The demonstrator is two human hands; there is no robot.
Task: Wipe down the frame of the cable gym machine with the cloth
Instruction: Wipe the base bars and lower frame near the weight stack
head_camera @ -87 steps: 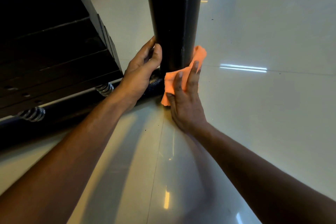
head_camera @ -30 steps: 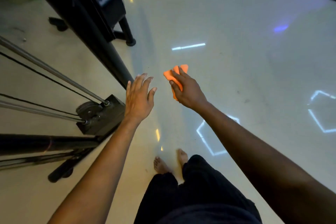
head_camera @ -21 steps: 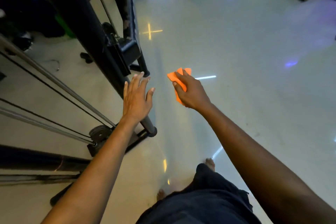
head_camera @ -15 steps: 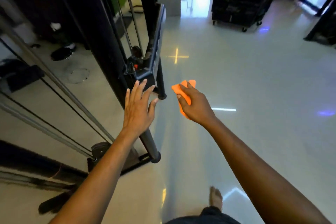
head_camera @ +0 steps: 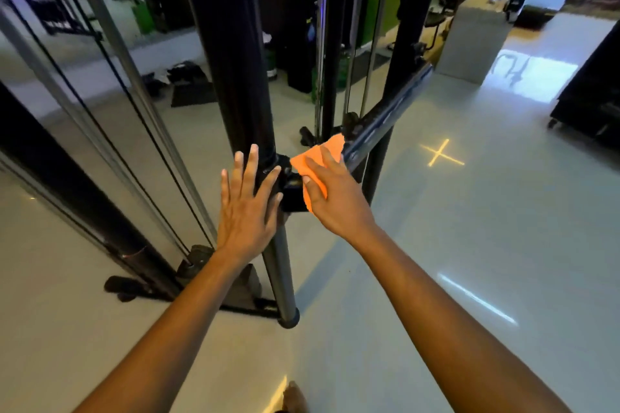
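Both hands have risen from the post's foot to the mid-height joint: right hand [head_camera: 335, 191] grip presses the cloth [head_camera: 315, 161] there, left hand [head_camera: 246, 204] flat, fingers spread (crossbar [head_camera: 385, 121] and upper frame likely remain unwiped).

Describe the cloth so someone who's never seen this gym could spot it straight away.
Find the thick black upright post of the cable machine, centre frame. Just right of it, where a slanted bar meets it, the right hand presses the cloth. It is the only bright orange thing against the black frame.
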